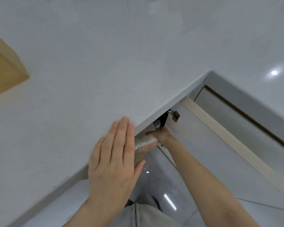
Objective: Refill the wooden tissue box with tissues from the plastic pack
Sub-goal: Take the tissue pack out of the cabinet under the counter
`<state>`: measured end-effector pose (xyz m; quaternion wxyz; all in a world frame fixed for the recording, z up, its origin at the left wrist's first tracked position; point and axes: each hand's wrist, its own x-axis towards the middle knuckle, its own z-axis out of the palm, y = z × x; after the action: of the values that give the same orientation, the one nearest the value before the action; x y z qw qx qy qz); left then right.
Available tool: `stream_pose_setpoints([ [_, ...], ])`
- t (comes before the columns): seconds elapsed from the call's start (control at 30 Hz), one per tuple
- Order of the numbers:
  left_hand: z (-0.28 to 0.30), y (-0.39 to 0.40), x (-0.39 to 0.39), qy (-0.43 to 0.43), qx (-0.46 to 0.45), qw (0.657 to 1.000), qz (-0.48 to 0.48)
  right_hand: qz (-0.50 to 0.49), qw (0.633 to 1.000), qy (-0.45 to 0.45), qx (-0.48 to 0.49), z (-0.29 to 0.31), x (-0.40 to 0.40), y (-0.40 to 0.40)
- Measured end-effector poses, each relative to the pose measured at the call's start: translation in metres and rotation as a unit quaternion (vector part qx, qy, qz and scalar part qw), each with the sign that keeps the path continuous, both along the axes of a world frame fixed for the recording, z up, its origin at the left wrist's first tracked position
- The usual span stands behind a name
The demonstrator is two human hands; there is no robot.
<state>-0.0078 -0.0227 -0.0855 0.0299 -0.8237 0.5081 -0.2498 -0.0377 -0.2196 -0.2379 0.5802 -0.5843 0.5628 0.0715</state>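
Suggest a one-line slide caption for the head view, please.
Left hand flat on the countertop; right hand pulls a plastic pack from beneath it.

Your left hand point(112, 159) lies flat, fingers point(121, 133) together, on the white tabletop point(105, 63) at its front edge. Your right hand point(161, 135) reaches under that edge, at about two o'clock from the left hand, and grips a clear plastic pack point(144, 143) beside the open cabinet door point(203, 136). A wooden tissue box point(3, 71) sits at nine o'clock, cut off by the frame.
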Motion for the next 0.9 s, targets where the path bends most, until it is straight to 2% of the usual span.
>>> stream_pose_setpoints([
  [0.13,0.013,0.002,-0.004,0.103,0.035,0.994,-0.012,-0.044,0.997,-0.051,0.041,0.048,-0.033,0.010],
  [0.2,0.020,0.004,-0.005,0.148,0.053,0.987,-0.019,-0.027,0.998,-0.050,0.035,0.079,-0.050,0.015],
  [0.47,0.056,0.006,-0.004,0.247,0.126,0.961,-0.013,0.112,0.994,0.006,0.001,0.190,-0.107,0.014],
  [0.67,0.072,0.003,0.003,0.312,0.160,0.935,-0.050,0.248,0.967,0.050,0.003,0.272,-0.130,-0.002],
  [0.77,0.085,0.000,0.012,0.379,0.209,0.899,-0.064,0.314,0.946,0.081,0.010,0.307,-0.133,-0.012],
  [0.9,0.105,-0.008,0.021,0.570,0.229,0.788,-0.035,0.365,0.926,0.092,0.007,0.351,-0.129,-0.021],
])
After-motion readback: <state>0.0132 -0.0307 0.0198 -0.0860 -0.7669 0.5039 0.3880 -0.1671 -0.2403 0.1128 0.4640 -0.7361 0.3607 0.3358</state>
